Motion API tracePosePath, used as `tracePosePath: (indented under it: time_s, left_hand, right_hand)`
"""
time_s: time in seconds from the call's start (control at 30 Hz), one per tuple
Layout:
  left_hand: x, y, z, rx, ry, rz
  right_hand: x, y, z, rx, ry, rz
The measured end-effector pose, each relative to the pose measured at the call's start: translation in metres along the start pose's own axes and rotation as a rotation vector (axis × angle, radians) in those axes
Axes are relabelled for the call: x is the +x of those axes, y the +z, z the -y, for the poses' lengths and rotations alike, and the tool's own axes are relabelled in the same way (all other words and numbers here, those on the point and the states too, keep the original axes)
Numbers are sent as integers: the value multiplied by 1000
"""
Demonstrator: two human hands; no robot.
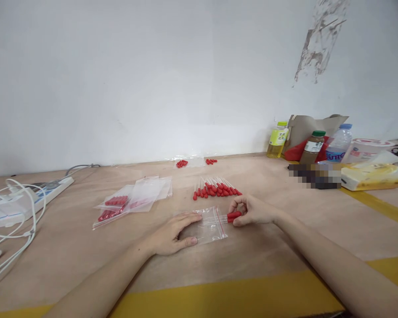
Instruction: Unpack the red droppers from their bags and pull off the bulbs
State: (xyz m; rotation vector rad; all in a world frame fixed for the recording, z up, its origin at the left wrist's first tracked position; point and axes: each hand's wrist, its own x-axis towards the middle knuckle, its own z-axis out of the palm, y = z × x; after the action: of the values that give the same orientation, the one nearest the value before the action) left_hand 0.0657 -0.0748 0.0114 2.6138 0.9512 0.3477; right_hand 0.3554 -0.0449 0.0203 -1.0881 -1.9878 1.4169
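Observation:
My left hand [174, 234] lies flat on a small clear zip bag [209, 226] and pins it to the wooden table [86, 260], fingers stretched out. My right hand [252, 210] pinches a few red-bulbed droppers [234, 216] at the bag's open mouth, glass ends pointing into the bag. Just beyond the hands lies a row of several loose droppers [216, 188] with red bulbs.
Filled and empty zip bags [132, 198] lie to the left. More red bulbs [182, 163] sit near the wall. A power strip with white cables [20, 207] is at far left. Bottles [313, 148], a paper bag and a tissue pack [374, 176] stand at right.

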Motion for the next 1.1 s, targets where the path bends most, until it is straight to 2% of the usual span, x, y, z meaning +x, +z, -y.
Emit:
tracePosePath:
  time_s: [0.13,0.27,0.4,0.53,0.63,0.73,0.87,1.0,1.1]
  left_hand:
    - [-1,-1,2,8,-7,-7]
    - [-5,-5,6,63,-43,-2]
    - [-10,-13,4,195,-111,-4]
    - [-11,-22,-7,403,-177,-86]
    - [-9,-22,-10,480,-192,-190]
    - [-6,-17,-4,366,-109,-260]
    - [-5,-8,5,150,54,-173]
    - [-6,-3,7,79,-3,-107]
    - [-7,-2,8,63,-48,-87]
  right_hand:
    - [2,-13,-7,229,21,-19]
    - [4,-27,-15,297,-1,-144]
    - [-2,-55,-19,353,26,-253]
    - [-5,-78,-26,500,-35,-518]
    - [2,-74,-29,583,-121,-771]
    - [18,-58,-30,433,-168,-936]
    - [41,-39,-32,64,-286,-961]
    - [55,-31,-39,-290,-377,-963]
    - [56,-25,-44,-371,-392,-944]
